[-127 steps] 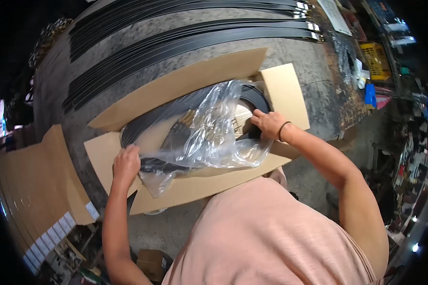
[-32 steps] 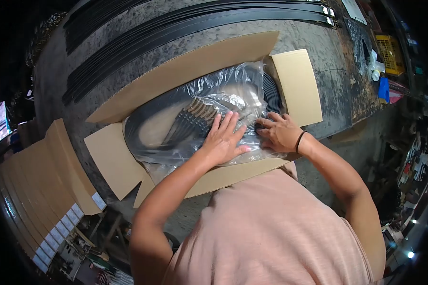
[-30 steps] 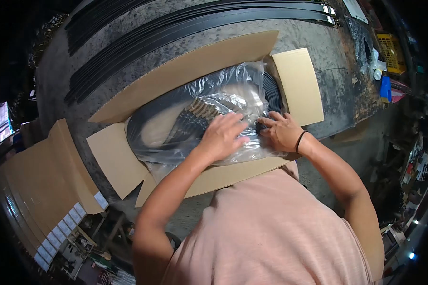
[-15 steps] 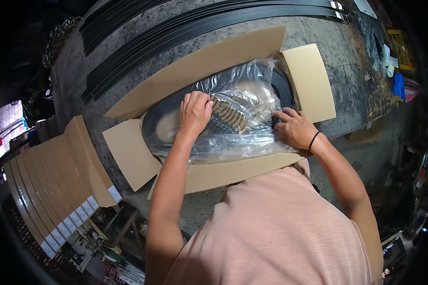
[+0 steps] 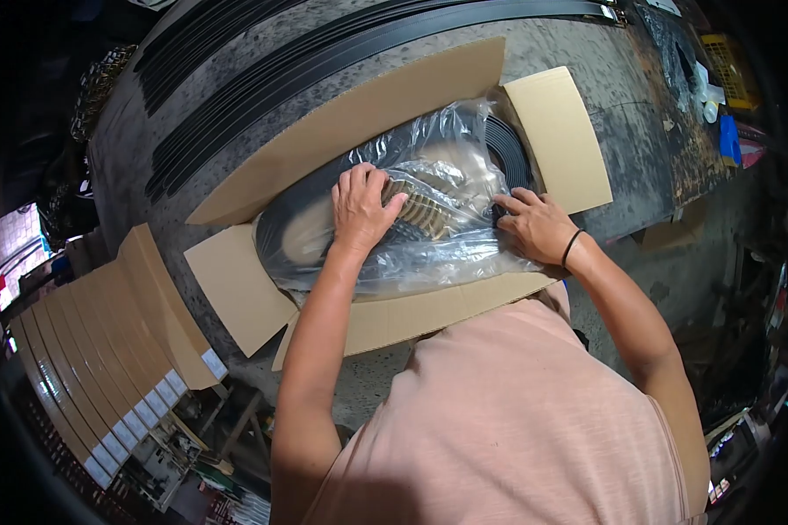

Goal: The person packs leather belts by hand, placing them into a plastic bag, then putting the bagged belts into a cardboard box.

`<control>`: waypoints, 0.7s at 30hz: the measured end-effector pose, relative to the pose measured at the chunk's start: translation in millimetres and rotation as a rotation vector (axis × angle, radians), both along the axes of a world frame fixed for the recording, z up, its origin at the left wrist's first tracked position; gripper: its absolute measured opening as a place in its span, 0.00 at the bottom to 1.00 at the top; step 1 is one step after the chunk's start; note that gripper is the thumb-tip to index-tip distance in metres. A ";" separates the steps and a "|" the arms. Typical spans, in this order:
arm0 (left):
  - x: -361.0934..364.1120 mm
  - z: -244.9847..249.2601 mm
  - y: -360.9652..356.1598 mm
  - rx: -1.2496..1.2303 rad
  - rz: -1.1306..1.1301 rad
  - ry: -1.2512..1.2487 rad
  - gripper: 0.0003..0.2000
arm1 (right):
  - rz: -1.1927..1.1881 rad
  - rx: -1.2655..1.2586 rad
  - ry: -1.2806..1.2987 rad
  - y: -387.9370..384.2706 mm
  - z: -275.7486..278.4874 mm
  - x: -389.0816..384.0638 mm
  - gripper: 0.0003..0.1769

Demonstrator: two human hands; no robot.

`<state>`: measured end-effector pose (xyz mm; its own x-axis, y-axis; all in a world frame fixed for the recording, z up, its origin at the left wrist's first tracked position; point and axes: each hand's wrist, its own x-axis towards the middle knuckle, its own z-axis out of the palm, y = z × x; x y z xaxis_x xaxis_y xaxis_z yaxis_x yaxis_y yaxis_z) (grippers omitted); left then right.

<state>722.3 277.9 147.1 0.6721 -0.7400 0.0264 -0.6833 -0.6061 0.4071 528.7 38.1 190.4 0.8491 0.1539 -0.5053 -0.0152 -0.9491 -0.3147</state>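
An open cardboard box (image 5: 254,179) holds dark coiled belts (image 5: 506,150) under a clear plastic sheet or bag (image 5: 420,254). Through the plastic, a row of brass-coloured buckles (image 5: 422,213) shows near the middle. My left hand (image 5: 361,206) lies on the plastic just left of the buckles, thumb apart from the fingers. At the right end of the box, my right hand (image 5: 538,226) rests on the edge of the plastic beside the coil, its fingers spread; what lies beneath its fingertips is partly hidden.
Long black straps (image 5: 324,70) with metal ends lie across the dark worktable (image 5: 578,44) behind the box. At left stands a row of flat cartons (image 5: 96,341) with white labels. A blue object (image 5: 729,140) and a yellow basket (image 5: 728,70) are at the far right.
My left hand's thumb has spread away from its fingers on the plastic. My right hand stays beside the coil with little movement. The whole view has shifted slightly.
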 end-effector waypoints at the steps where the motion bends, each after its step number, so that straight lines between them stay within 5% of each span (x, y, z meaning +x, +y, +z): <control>1: 1.1 -1.1 0.3 0.002 -0.004 -0.004 0.19 | 0.001 -0.002 0.012 0.0 0.6 0.5 0.17; 21: -31.4 12.8 -13.4 0.104 -0.070 -0.009 0.26 | -0.006 -0.032 -0.032 1.3 -4.9 2.7 0.14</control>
<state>690.9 264.6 159.9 0.6186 -0.7843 -0.0475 -0.7288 -0.5953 0.3382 531.4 39.5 185.5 0.8657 0.1332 -0.4825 -0.0112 -0.9586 -0.2846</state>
